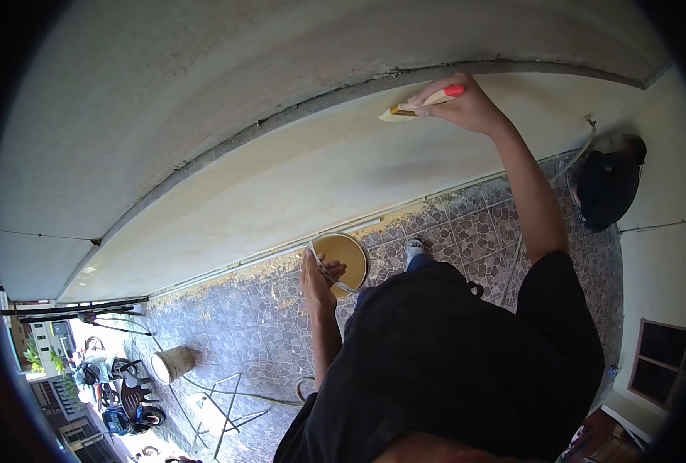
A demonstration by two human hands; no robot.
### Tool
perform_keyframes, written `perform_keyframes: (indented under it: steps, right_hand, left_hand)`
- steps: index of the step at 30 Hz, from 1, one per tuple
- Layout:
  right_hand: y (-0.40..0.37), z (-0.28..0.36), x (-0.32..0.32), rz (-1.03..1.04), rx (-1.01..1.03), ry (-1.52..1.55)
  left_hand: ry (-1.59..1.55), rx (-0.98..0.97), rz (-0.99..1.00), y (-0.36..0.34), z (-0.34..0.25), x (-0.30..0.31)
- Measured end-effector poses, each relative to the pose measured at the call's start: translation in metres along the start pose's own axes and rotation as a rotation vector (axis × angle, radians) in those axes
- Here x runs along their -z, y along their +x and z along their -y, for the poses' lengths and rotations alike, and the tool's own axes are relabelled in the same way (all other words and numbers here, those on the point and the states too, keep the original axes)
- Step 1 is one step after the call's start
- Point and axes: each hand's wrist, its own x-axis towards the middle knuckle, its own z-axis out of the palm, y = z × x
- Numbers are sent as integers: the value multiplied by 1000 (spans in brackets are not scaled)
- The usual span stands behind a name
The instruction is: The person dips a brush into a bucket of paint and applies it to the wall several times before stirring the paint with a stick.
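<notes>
My right hand (462,108) grips a paintbrush (434,98) with a pale handle and a red end. Its bristles rest against the cream wall (281,185), just under the grey ledge (296,108). Lower down, my left hand (320,279) is closed around the pale strap-like handle of a round bucket (364,266). Yellowish-tan liquid, which looks like paint, shows inside the bucket, partly hidden by my left hand. My left fingers are partly visible past the handle.
Another person (609,185) in dark clothing is near the wall at right. A white bucket (173,364), a folding metal frame (219,409) and a hose (269,399) are on the patterned floor (242,324). A thin pipe (227,272) runs along the wall's base. Motorcycles (130,417) stand outside.
</notes>
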Motion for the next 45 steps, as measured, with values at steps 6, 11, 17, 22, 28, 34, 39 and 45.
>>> perform_keyframes:
  steps: [6, 11, 17, 22, 28, 34, 39, 45]
  right_hand:
    - [3, 12, 26, -161, -45, 137]
    - [0, 12, -3, -2, 50, 60]
    - [19, 14, -6, -133, -38, 163]
    - [1, 26, 1, -161, -23, 202]
    - [25, 25, -39, -77, 5, 114]
    - [7, 40, -3, -138, 44, 205]
    - [30, 31, -57, -5, 22, 121]
    - [22, 39, -27, -161, 24, 166]
  left_hand:
    - [9, -6, 23, 0, -5, -1]
    - [17, 7, 3, 2, -2, 2]
    - [20, 3, 28, 4, -7, 0]
    - [-22, 0, -9, 1, -3, 5]
    - [23, -30, 36, 0, -7, -1]
    - [-11, -21, 10, 1, -4, 7]
    - [4, -31, 41, 1, -2, 4]
    - [-24, -25, 17, -3, -1, 10]
